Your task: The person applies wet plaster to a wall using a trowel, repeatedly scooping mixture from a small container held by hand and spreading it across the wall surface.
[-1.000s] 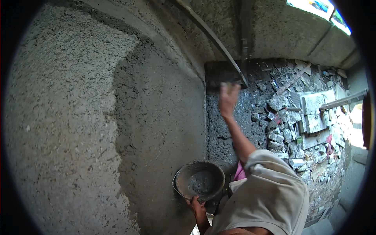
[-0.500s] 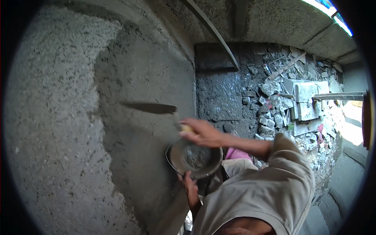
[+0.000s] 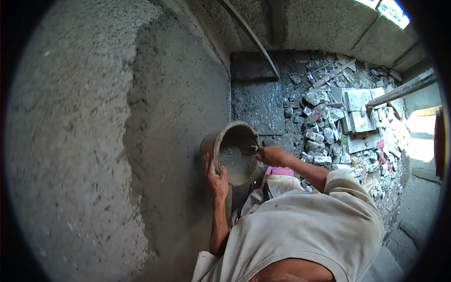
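My left hand (image 3: 217, 182) grips the near left rim of a mortar-stained bucket (image 3: 208, 142), which is tilted so its mouth faces me. Wet grey mortar (image 3: 237, 167) lies inside it. At the bucket's right edge, my right hand (image 3: 272, 156) is closed round the handle of a trowel (image 3: 247, 149). The trowel's blade reaches down into the bucket, and part of it is hard to make out in the shade. Left of the bucket rises a wall with a smooth band of wet plaster (image 3: 174, 103) beside rougher, paler plaster (image 3: 80, 141).
Broken rubble (image 3: 314, 136) and pale blocks (image 3: 359, 115) cover the ground to the right. A long straight strip (image 3: 251, 35) leans at the far wall. Farther right, a wooden beam (image 3: 399, 91) juts in. Pink cloth (image 3: 279, 171) shows by my right forearm.
My right hand has brought the trowel from the plastered wall down to the right, into the bucket. My left hand has raised the bucket and tipped its mouth toward me.
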Available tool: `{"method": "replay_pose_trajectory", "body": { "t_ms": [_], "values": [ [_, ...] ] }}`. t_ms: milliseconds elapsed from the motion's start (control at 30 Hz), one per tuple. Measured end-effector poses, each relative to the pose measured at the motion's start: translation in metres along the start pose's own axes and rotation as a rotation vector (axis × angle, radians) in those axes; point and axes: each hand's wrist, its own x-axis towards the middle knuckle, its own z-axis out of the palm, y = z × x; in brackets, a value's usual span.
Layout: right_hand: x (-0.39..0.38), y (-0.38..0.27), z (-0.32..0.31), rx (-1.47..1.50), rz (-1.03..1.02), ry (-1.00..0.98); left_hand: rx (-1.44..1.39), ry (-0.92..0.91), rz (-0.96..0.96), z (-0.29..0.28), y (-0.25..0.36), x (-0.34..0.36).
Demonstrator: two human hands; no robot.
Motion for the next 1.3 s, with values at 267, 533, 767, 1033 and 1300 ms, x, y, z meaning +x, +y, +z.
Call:
{"method": "replay_pose_trajectory", "body": {
  "t_ms": [267, 533, 767, 1033, 1300],
  "values": [
    [-0.08, -0.002, 0.156, 0.63, -0.323, -0.144, -0.096, -0.215, 0.024, -0.013, -0.039, -0.084],
    [-0.158, 0.011, 0.113, 1.022, 0.069, -0.311, -0.75, -0.103, -0.843, -0.019, -0.08, -0.151],
    [-0.156, 0.003, 0.03, 1.478, 0.007, 0.4, -0.596, 0.17, -1.121, -0.005, -0.107, -0.22],
    [0.017, -0.077, 0.015, 1.163, 0.057, 1.079, -0.725, 0.476, -1.138, -0.041, -0.096, -0.272],
    [-0.105, -0.353, -0.052, 1.261, -1.025, 0.397, -0.67, 0.5, -1.039, -0.046, -0.111, -0.271]
  ]
}}
